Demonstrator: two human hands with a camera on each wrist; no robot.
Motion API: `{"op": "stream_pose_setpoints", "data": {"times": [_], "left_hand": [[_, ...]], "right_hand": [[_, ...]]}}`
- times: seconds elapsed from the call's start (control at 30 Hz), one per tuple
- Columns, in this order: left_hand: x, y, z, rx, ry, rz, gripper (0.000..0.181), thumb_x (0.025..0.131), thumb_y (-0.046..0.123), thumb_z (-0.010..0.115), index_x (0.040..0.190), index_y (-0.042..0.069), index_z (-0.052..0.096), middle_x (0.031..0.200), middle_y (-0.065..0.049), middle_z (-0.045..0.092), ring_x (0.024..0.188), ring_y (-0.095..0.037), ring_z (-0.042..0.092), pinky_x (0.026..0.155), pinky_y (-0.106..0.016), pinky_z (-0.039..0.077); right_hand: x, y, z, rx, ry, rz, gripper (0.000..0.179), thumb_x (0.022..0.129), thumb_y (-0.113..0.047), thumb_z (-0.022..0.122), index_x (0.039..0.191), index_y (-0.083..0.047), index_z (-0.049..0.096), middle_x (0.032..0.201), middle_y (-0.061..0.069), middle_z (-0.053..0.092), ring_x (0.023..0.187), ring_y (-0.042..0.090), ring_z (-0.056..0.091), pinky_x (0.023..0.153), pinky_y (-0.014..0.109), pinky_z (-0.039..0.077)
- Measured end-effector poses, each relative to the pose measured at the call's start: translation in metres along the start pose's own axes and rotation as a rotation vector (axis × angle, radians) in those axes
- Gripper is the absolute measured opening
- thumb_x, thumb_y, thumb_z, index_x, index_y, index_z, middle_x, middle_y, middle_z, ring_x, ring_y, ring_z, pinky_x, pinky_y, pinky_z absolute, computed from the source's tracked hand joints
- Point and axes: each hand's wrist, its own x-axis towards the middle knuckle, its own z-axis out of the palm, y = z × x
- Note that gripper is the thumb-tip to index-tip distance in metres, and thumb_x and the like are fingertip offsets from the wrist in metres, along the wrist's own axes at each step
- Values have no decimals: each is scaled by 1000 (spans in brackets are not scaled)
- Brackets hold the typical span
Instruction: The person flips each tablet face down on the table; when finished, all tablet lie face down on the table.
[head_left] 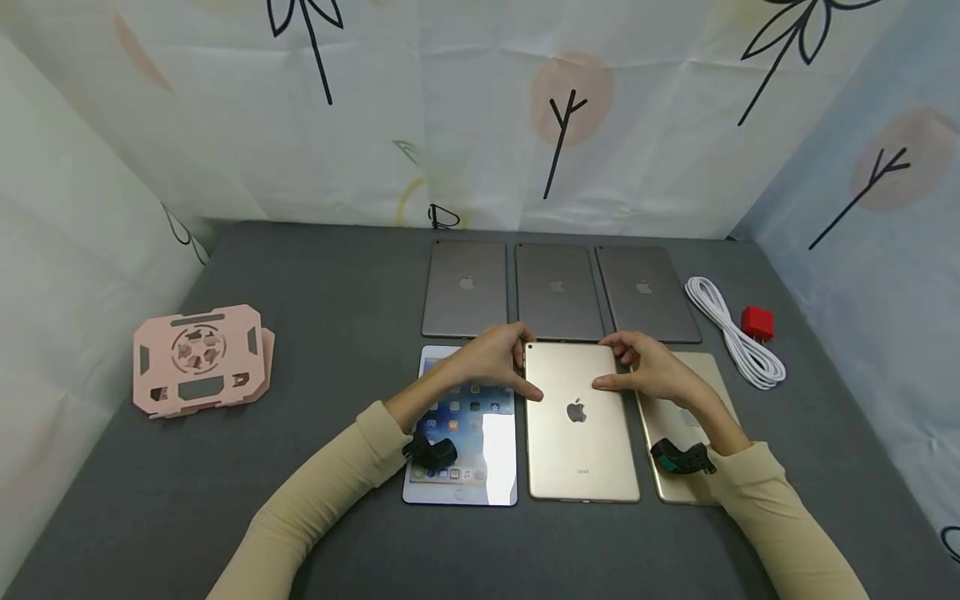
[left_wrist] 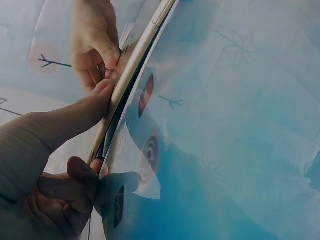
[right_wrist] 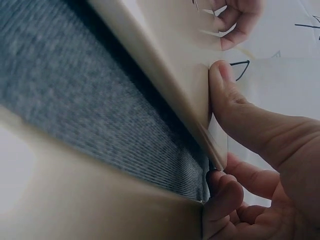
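Note:
A gold tablet, back side up with a dark apple logo, lies in the middle of the front row. At its upper left corner my left hand grips the edge, thumb on the back. My right hand pinches the upper right corner between thumb and fingers. In the right wrist view, the tablet's edge stands slightly off the grey cloth. A white-framed tablet with its screen lit lies under my left wrist. Another gold tablet is partly hidden beneath my right forearm.
Three dark grey tablets, left, middle and right, lie face down along the back. A coiled white cable and a red cube are at right. Pink slotted plates sit stacked at left.

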Motion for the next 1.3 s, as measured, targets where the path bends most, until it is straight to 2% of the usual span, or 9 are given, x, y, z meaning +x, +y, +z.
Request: {"op": "stream_pose_setpoints", "data": {"times": [0.3,0.6,1.1,1.3], "left_hand": [[0,5,0,60,-14,-6,86,70,38,95,136,-2,57,89,-3,66,72,-10,54,66,-18,42],[0,9,2,131,-23,-13,84,71,41,94,135,-1,59,93,-4,61,79,-12,51,69,-20,42],[1,8,4,123,-17,-20,83,70,40,95,134,1,60,92,-3,62,79,-12,53,70,-21,44],[1,7,5,114,0,-17,84,69,40,96,134,1,60,92,-3,63,79,-12,53,71,-21,44]], "right_hand": [[-1,-1,2,-42,11,10,69,84,-26,86,136,8,56,114,19,52,98,27,49,83,36,43],[-3,1,5,-78,47,-9,68,82,-26,88,133,8,58,111,18,53,97,26,48,83,37,42],[-3,5,8,-115,75,-38,66,80,-27,89,130,6,61,107,15,53,95,25,48,84,38,42],[-6,3,8,-131,71,-39,68,82,-28,88,134,5,60,109,17,53,97,26,49,85,40,43]]}}
